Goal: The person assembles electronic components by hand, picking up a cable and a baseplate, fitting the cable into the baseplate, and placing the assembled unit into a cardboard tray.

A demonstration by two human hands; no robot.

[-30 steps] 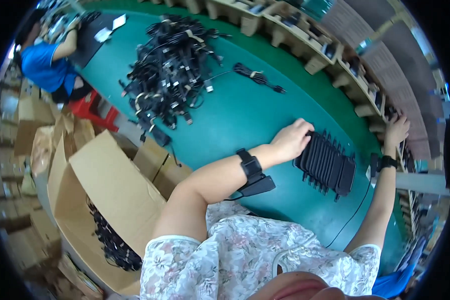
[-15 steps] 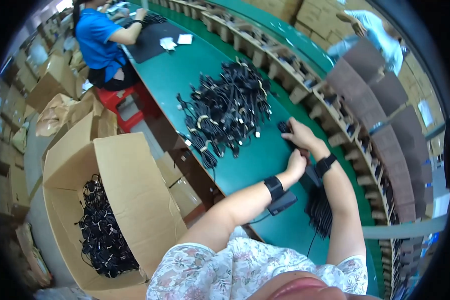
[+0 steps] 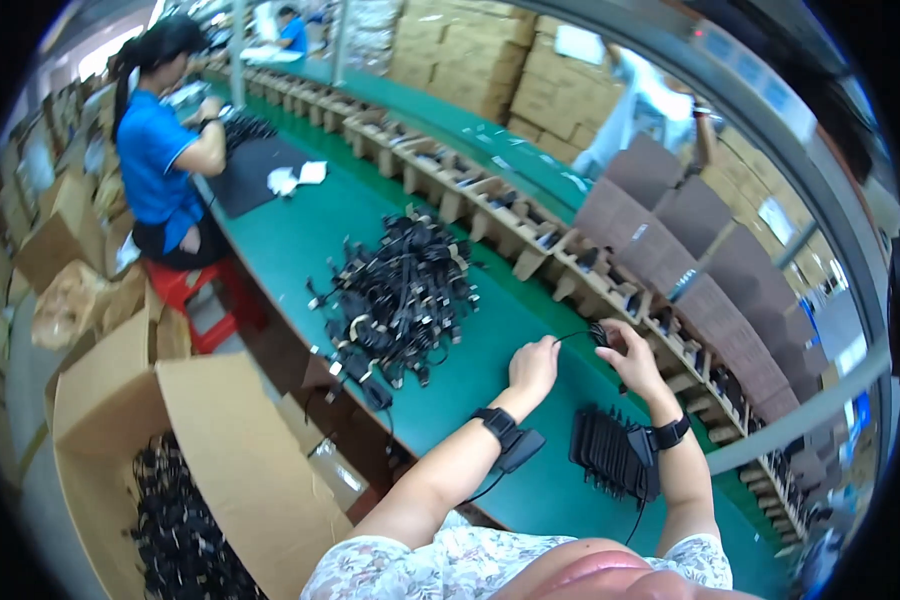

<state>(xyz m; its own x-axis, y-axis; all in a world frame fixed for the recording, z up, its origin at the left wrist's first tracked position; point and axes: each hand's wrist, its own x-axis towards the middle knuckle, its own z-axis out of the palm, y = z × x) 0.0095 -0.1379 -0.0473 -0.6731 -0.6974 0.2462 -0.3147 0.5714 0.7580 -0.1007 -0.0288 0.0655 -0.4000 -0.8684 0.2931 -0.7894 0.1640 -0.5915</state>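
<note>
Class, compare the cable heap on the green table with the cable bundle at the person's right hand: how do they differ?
The cable heap is a large tangle; the cable bundle is far smaller. The cable heap lies on the green table, while the cable bundle is held in the right hand, a thin strand running to the left hand. Both look mainly black.

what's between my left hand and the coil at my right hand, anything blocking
Nothing visible blocks that gap: only the cable's own thin strand crosses it, from the left hand to the coil at the right hand. The black stack lies outside it, nearer the body.
</note>
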